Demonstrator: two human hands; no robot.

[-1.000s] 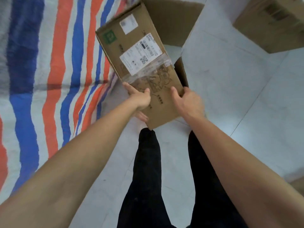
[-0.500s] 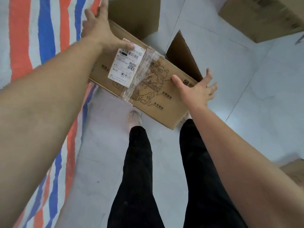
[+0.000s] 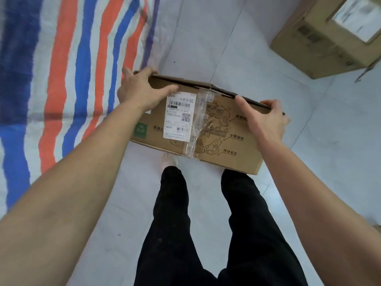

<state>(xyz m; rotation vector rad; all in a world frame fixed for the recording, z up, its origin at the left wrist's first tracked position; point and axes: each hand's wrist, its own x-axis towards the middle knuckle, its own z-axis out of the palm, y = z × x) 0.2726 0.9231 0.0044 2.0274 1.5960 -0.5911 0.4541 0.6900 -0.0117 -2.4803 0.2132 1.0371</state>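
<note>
A brown cardboard box (image 3: 216, 137) is held in front of me above the floor, with a white shipping label, a strip of clear tape and printed cartoon drawings on its near face. My left hand (image 3: 140, 89) grips the box's top left corner, thumb lying along the near face and fingers over the top edge. At the top right corner my right hand (image 3: 266, 118) grips the box too, thumb on the near face, fingers wrapped over the far edge. The flaps look folded flat along the top edge.
A striped tarp (image 3: 61, 69) in red, blue and white covers the floor at the left. Another cardboard box (image 3: 329, 36) sits on the grey tiled floor (image 3: 226, 38) at the upper right. My legs in black trousers stand below the box.
The box has turned from tilted on end to lying level. Its open flaps have closed. Both hands moved from the lower edge to the top corners.
</note>
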